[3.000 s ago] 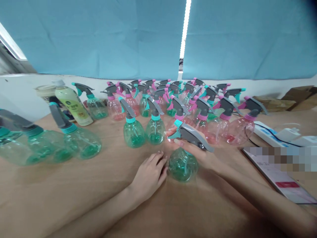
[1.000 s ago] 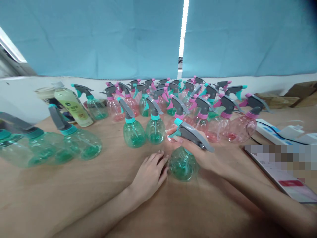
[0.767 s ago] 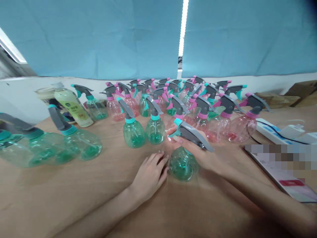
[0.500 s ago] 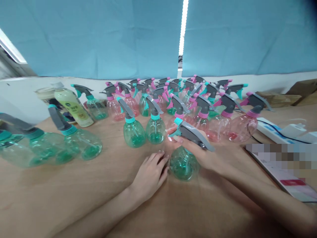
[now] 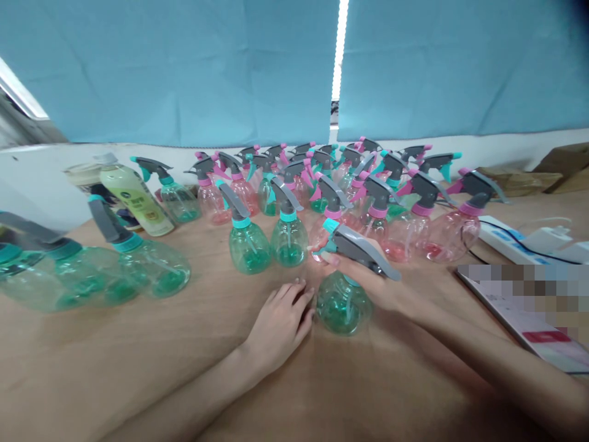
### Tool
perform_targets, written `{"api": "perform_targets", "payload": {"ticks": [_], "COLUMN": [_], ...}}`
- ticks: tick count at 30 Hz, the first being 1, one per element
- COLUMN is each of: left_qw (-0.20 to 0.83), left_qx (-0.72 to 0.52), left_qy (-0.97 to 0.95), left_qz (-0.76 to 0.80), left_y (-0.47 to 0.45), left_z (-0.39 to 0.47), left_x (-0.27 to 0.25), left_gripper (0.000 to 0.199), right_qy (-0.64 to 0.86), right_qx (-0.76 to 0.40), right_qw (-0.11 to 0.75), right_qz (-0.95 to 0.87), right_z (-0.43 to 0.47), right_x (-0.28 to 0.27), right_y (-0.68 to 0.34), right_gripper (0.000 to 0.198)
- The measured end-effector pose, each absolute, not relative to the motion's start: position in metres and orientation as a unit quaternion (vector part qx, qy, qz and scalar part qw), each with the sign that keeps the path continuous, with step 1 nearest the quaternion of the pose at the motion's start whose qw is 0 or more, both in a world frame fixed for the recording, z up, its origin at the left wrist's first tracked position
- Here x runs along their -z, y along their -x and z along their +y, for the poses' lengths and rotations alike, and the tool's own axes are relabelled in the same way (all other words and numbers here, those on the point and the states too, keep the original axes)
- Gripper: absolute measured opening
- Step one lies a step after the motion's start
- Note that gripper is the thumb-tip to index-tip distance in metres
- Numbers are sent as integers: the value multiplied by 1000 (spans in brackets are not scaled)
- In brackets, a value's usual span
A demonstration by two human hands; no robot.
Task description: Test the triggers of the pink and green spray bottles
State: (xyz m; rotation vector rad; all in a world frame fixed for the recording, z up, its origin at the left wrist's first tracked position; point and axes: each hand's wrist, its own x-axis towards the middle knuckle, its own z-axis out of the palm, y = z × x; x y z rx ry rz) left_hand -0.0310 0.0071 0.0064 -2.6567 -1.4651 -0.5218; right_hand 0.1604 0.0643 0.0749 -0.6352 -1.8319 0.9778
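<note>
A green spray bottle (image 5: 344, 305) with a grey and teal spray head stands upright on the wooden table, its nozzle facing away to the left. My right hand (image 5: 363, 276) is wrapped around its neck from the right, fingers at the teal trigger; the spray head partly hides them. To the left of this bottle, my left hand (image 5: 283, 316) lies palm down on the table with its fingers loosely bent and nothing in them. Its fingertips are close to the bottle's side. Just behind stand two more green spray bottles (image 5: 250, 247), (image 5: 289, 240).
Several pink and green spray bottles (image 5: 409, 233) crowd the back. At left are more green bottles (image 5: 154, 267) and a pale green labelled bottle (image 5: 138, 196). A power strip (image 5: 510, 242), a flat device with a partly blurred screen (image 5: 529, 319) and cardboard boxes (image 5: 519, 182) lie at right.
The right hand's fingers have drawn in slightly at the trigger of the held bottle. The left hand and the bottles have stayed in place.
</note>
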Motion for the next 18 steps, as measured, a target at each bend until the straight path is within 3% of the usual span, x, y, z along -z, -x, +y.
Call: {"api": "perform_targets", "payload": {"ticks": [11,18], "left_qw": [34,36], "left_qx": [161,160], "left_qy": [864,863], "left_qz": [-476,-477], "left_y": [31,31], "left_z": [8,7], "left_x": [-7,-6], "left_gripper": [27,28], "right_qy": [281,274], "right_qx": [-368,-387], "right_qw": [474,465], "right_qz": [-748,-748], "right_z": [62,65], "right_x": [-78,-77], "right_y": [-161,-162], "right_gripper": [29,23]}}
